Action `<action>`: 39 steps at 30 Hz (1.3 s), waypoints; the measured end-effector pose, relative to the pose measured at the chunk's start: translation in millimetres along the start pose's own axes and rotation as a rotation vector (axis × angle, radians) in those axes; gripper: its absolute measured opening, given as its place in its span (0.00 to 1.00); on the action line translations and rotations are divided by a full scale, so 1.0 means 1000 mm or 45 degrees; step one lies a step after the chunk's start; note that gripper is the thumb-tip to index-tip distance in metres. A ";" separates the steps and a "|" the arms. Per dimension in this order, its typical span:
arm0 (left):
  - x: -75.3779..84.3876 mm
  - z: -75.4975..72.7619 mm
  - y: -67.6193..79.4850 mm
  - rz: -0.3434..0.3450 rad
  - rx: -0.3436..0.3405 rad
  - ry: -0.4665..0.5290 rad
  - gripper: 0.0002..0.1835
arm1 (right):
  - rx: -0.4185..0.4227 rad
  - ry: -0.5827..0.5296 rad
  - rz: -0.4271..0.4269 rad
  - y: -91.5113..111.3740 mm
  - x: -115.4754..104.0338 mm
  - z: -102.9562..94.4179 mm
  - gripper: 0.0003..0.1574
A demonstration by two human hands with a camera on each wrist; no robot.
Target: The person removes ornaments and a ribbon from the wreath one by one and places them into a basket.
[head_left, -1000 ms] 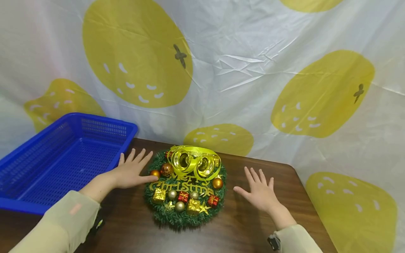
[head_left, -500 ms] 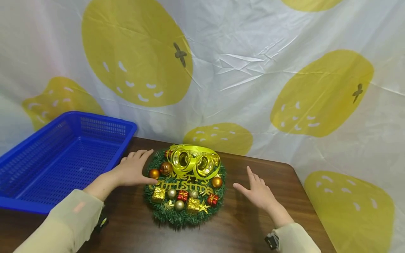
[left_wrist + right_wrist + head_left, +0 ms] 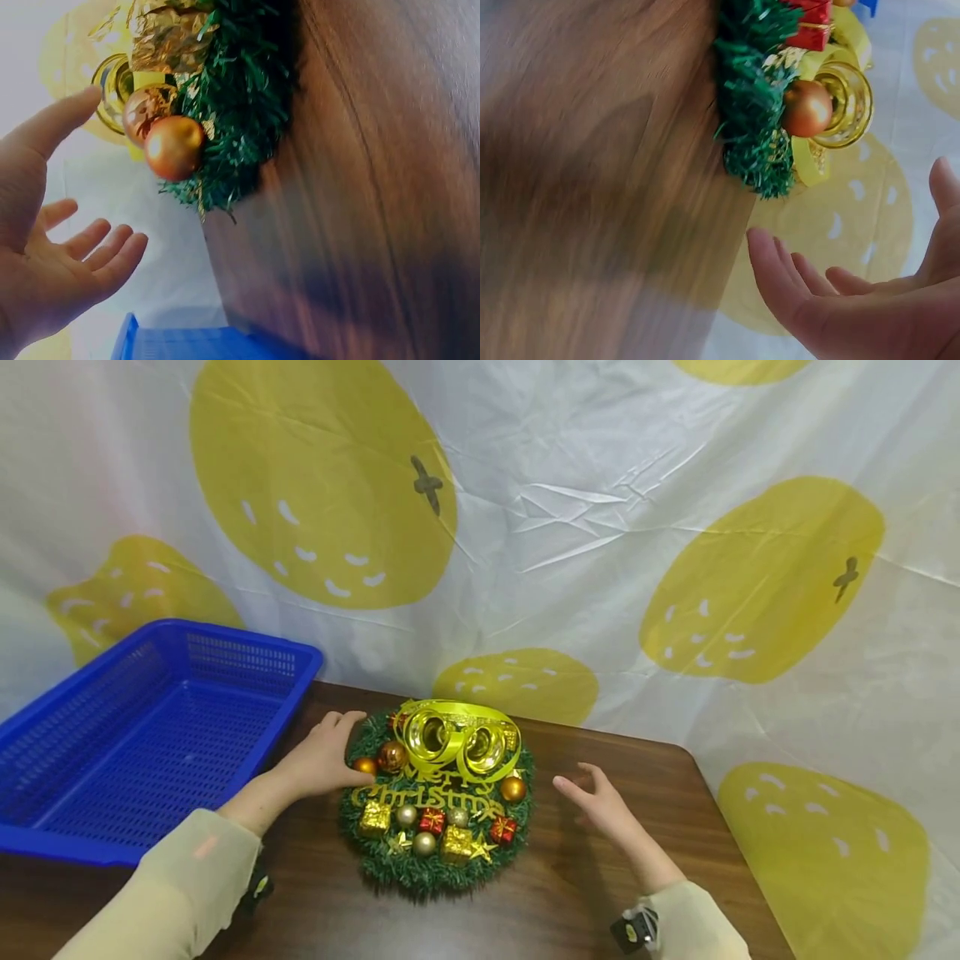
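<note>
A green Christmas wreath (image 3: 427,881) lies flat on the table, with gold "Merry Christmas" lettering, copper baubles, small gift boxes and two gold bells (image 3: 486,752) tied with yellow ribbon at its top. At the wreath's left edge hovers my left hand (image 3: 318,758), fingers relaxed; the left wrist view shows a gap between its fingers (image 3: 112,259) and the copper bauble (image 3: 175,148). My right hand (image 3: 603,802) is to the right of the wreath, apart from it, thumb and fingers spread with nothing between them, as the right wrist view (image 3: 855,307) also shows.
To the left stands a blue plastic basket (image 3: 296,693) with perforated sides, close to my left forearm. Behind the brown wooden table (image 3: 555,893) hangs a white cloth (image 3: 540,568) printed with yellow fruit. The table's right edge slopes away beyond my right hand.
Both hands have gone from spread flat fingers to gently bent ones. My left hand has shifted slightly right toward the wreath, and the right hand has turned more sideways. The wreath stays put.
</note>
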State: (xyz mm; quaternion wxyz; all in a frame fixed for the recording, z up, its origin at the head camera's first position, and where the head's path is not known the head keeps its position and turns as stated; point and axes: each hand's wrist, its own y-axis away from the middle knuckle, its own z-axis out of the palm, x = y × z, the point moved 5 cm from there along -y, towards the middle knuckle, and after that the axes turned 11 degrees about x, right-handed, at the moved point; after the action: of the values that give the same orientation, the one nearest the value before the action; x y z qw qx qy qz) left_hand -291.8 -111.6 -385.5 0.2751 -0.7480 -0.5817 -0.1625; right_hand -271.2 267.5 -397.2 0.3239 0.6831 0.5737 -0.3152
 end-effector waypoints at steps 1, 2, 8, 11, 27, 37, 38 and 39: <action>-0.001 0.001 -0.001 -0.021 0.008 0.020 0.51 | -0.017 -0.076 0.031 -0.001 0.001 0.001 0.49; -0.001 0.002 -0.002 -0.038 0.015 0.037 0.51 | -0.042 -0.150 0.060 -0.001 0.002 0.003 0.48; -0.006 0.010 -0.004 -0.099 0.028 0.152 0.47 | -0.203 -0.418 0.169 -0.004 0.009 0.013 0.44; -0.008 0.014 -0.005 -0.129 0.028 0.198 0.45 | -0.250 -0.473 0.192 -0.004 0.013 0.018 0.44; -0.020 0.028 -0.004 -0.236 -0.001 0.232 0.39 | -0.264 -0.585 0.317 -0.011 0.030 0.041 0.42; -0.022 0.034 -0.004 -0.213 -0.002 0.224 0.35 | -0.321 -0.535 0.330 -0.007 0.032 0.054 0.42; -0.022 0.035 -0.004 -0.210 0.001 0.225 0.34 | -0.318 -0.525 0.334 -0.007 0.032 0.055 0.41; -0.022 0.036 -0.004 -0.205 0.005 0.227 0.34 | -0.314 -0.517 0.338 -0.006 0.032 0.056 0.41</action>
State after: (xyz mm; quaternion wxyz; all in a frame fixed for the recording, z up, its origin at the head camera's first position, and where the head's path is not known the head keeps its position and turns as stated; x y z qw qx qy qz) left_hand -304.4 -107.0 -425.5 0.3133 -0.6810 -0.6134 -0.2486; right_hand -276.0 242.2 -456.7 0.5514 0.6307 0.4364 -0.3283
